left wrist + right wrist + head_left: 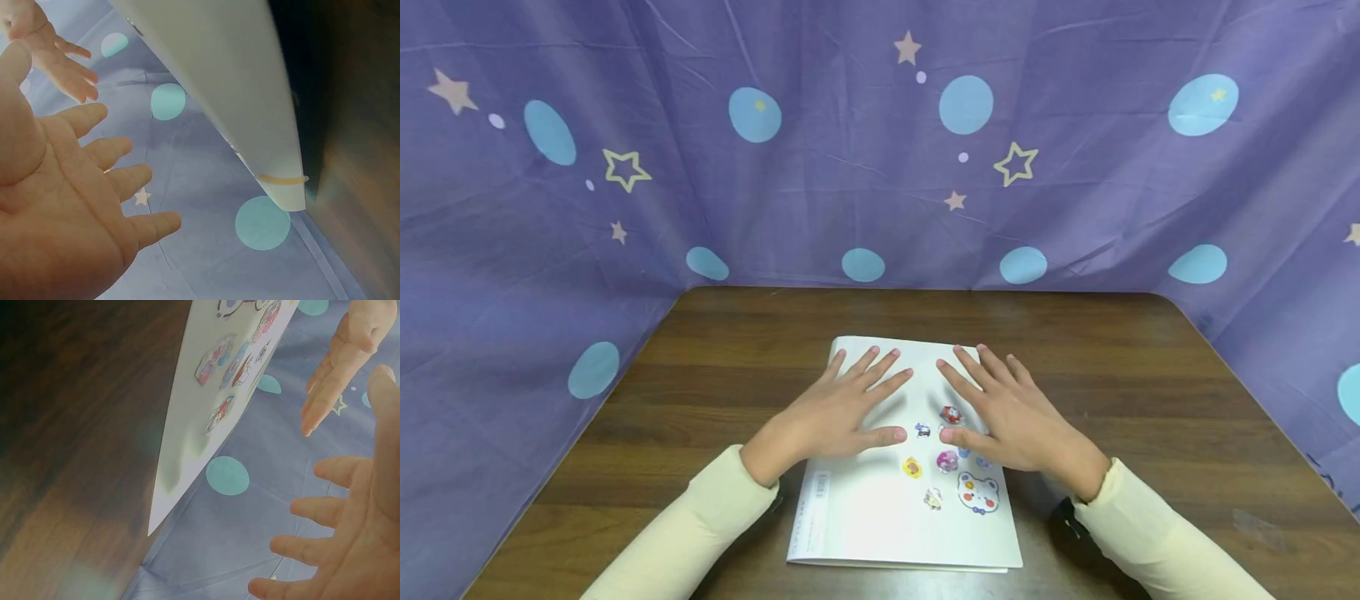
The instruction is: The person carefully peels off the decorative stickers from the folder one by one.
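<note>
A white folder with a barcode on its spine lies closed on the wooden table. Several cartoon stickers, among them a white bear face, dot the right half of its cover. My left hand is held palm down over the folder's upper left, fingers spread. Over the upper right is my right hand, its fingers likewise straight and spread. Both wrist views show a gap between the palms and the cover. In the left wrist view a yellowish band crosses the folder's spine near its end. Neither hand holds anything.
The brown wooden table extends around the folder on all sides. A purple curtain with stars and blue dots hangs behind the table and along its sides. A clear, shiny patch lies on the tabletop at the right.
</note>
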A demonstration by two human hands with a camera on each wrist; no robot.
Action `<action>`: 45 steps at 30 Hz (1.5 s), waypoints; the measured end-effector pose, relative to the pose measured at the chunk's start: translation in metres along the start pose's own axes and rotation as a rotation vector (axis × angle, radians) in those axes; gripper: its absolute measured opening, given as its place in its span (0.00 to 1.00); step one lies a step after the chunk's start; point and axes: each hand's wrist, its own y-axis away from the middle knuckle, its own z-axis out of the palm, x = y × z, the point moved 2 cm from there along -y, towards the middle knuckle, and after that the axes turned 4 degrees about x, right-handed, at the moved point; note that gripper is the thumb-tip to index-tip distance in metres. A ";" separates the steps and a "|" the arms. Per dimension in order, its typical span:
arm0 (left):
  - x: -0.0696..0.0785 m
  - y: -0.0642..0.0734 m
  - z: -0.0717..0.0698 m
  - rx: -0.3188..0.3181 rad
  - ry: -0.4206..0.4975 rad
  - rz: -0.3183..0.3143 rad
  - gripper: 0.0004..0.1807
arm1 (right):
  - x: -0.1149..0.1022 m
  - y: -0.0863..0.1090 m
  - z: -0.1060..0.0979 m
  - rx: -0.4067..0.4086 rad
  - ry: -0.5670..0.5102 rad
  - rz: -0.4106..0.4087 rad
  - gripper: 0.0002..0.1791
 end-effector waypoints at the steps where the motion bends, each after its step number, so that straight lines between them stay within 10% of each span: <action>1: 0.000 0.000 0.000 -0.003 0.002 -0.004 0.46 | 0.000 0.000 0.000 -0.005 0.000 0.002 0.50; 13: 0.000 0.001 -0.003 -0.016 0.053 -0.057 0.43 | 0.001 0.001 -0.001 0.016 0.019 -0.001 0.48; 31: -0.027 0.002 -0.008 0.079 0.208 -0.506 0.39 | 0.003 0.003 0.004 -0.084 -0.028 -0.015 0.33; 45: -0.065 0.002 0.003 0.029 0.339 -0.545 0.31 | 0.004 0.003 0.007 -0.243 -0.233 0.020 0.33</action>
